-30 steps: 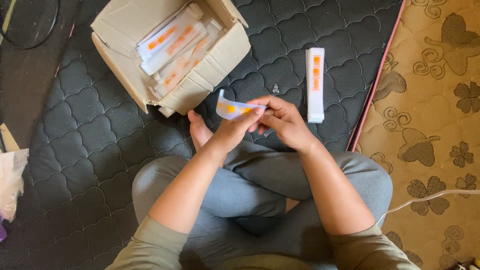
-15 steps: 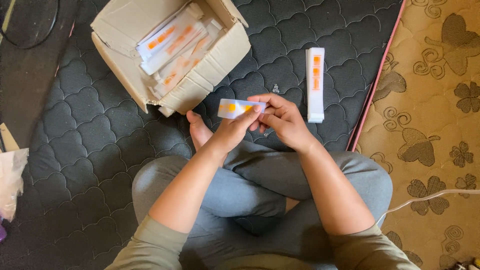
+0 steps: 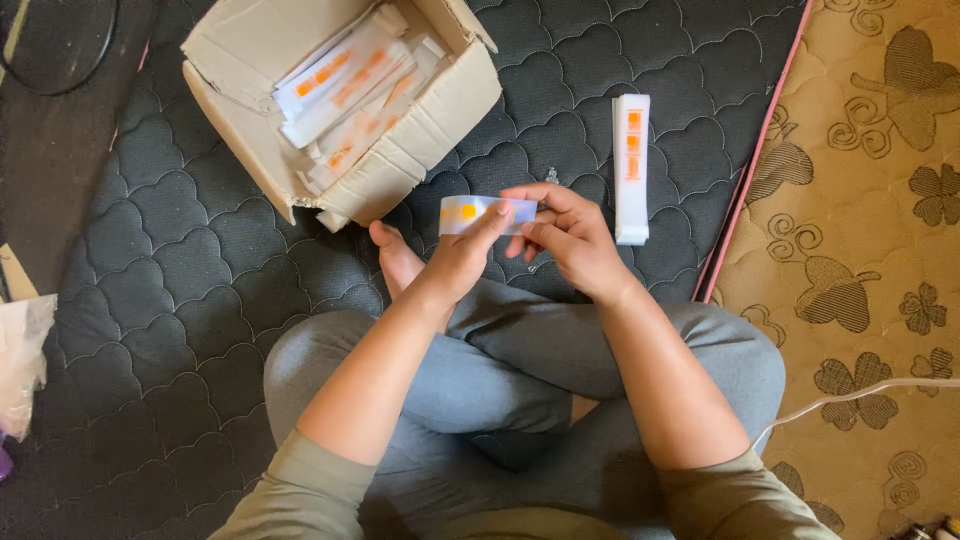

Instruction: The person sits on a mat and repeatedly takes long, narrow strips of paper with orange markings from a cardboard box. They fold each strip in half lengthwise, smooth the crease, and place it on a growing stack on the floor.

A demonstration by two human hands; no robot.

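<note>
I sit cross-legged on a dark quilted mat [image 3: 180, 300]. Both hands hold a small flat white carton with orange marks [image 3: 470, 213] in front of my knees. My left hand [image 3: 462, 257] grips its near edge with the fingers over the top. My right hand [image 3: 565, 235] pinches its right end. A finished long white box with orange marks [image 3: 631, 165] lies on the mat just right of my right hand. An open cardboard box [image 3: 400, 150] at the upper left holds several flat white and orange cartons [image 3: 345, 85].
A beige patterned mattress [image 3: 860, 220] with a pink edge lies along the right. A white cable [image 3: 860, 395] crosses it near my right knee. A crumpled plastic bag [image 3: 20, 360] sits at the left edge. My bare foot [image 3: 395, 258] shows below the cardboard box.
The small carton has gone from tilted and partly open to flatter and level between my hands. My hands stayed in the same place.
</note>
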